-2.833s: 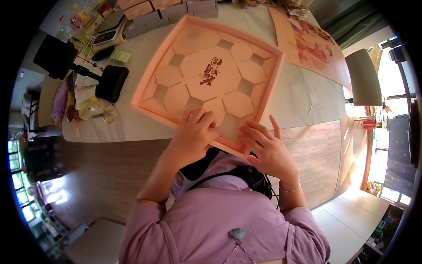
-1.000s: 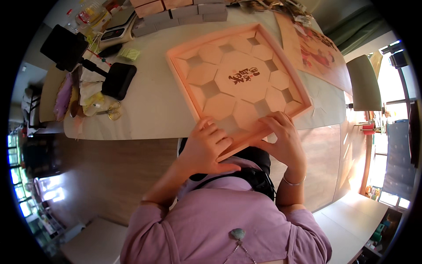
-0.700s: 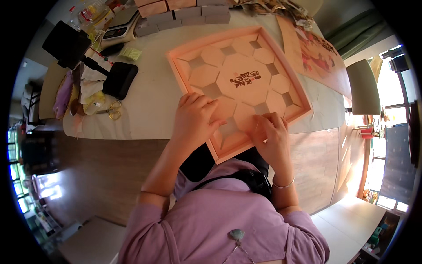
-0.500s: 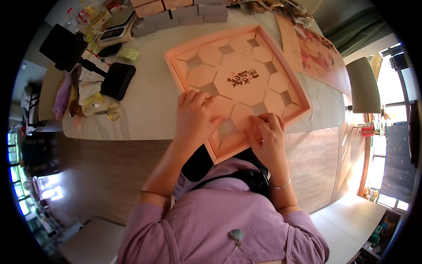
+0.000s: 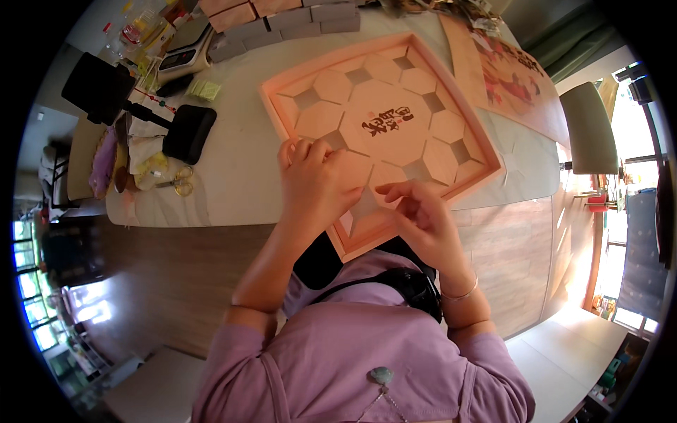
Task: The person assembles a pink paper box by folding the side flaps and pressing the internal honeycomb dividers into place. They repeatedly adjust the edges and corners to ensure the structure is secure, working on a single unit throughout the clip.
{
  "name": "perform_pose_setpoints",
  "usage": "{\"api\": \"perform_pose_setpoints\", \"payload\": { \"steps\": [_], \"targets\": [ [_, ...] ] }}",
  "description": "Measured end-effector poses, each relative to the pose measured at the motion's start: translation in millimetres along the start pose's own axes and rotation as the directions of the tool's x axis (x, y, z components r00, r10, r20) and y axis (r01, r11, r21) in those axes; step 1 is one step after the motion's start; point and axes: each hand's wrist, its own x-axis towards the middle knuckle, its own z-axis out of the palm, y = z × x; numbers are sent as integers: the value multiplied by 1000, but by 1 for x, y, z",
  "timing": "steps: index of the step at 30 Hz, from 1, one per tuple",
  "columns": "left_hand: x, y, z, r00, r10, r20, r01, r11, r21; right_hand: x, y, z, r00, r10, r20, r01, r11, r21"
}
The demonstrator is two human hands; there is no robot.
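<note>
A large square peach-pink box tray (image 5: 282,106) with octagonal compartment flaps and a dark mark on its central panel lies on the white table (image 5: 233,176), one corner pointing toward me. My left hand (image 5: 314,187) presses flat on the tray's near-left part, fingers together over the flaps. Just beside it, my right hand (image 5: 423,215) pinches at a flap near the tray's near corner with its fingertips.
A black pouch (image 5: 187,132), scissors (image 5: 176,185), a small scale (image 5: 182,53) and packets crowd the table's left. Grey-pink boxes (image 5: 282,21) line the far edge. A printed pink lid (image 5: 508,77) lies at the far right, beside a beige chair (image 5: 589,127). Wooden floor lies below.
The tray has been turned and slid so its corner points at me. Both hands moved from gripping its near edge onto the flaps inside it.
</note>
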Motion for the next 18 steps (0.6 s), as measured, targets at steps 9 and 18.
{"api": "perform_pose_setpoints", "payload": {
  "steps": [9, 18],
  "targets": [
    [-5, -5, -6, 1000, -10, 14, 10, 998, -55, 24, -23, -1, 933, 280, 227, -352, 841, 411],
    [-3, -9, 1, 1000, 2, 0, -2, 998, -69, 33, -29, -16, 891, 391, 233, -453, 806, 380]
  ]
}}
